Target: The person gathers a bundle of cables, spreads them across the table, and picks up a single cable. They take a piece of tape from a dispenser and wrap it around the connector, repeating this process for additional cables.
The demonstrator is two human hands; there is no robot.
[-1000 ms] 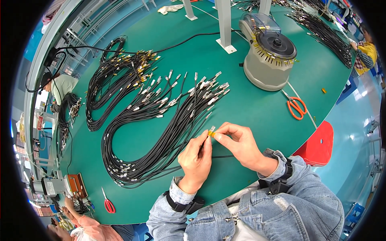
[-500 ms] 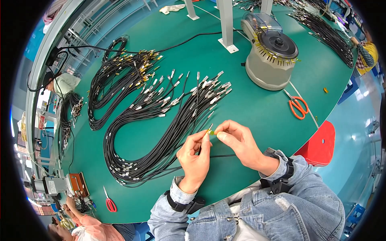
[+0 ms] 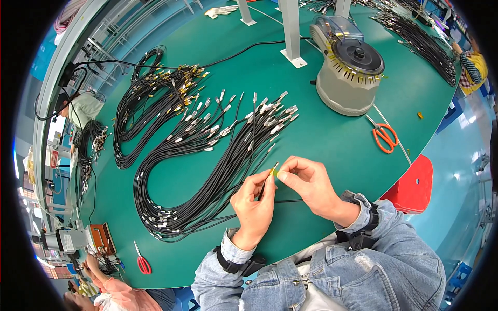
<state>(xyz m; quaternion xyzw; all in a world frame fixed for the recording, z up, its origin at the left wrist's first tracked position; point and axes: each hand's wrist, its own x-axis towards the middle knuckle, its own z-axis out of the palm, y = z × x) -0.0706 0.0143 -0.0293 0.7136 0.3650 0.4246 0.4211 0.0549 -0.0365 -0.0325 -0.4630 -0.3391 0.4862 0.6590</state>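
Observation:
My left hand (image 3: 254, 207) is closed, pinching a black cable (image 3: 261, 194) near its tip, which points up and away from me. At that tip sits a small piece of yellow tape (image 3: 274, 172). My right hand (image 3: 307, 185) is closed too, thumb and forefinger pressed together at the tape's right side. Just left of my hands lies a bundle of black cables (image 3: 207, 193) curved in an S, with white-tagged, metallic ends. Behind it is a second bundle (image 3: 122, 136), whose ends carry yellow tape.
A grey tape dispenser (image 3: 345, 88) with a black disc stands at the back right. Orange-handled scissors (image 3: 385, 138) lie before it, red-handled scissors (image 3: 142, 263) at the near left. A metal post (image 3: 292, 31) rises from the green table (image 3: 332, 140). A red stool (image 3: 412, 186) stands right; other people sit around.
My left hand has shifted slightly right, bringing the cable tip closer to my right fingers. The yellow tape now sits closer against the cable tip. My right hand has barely moved.

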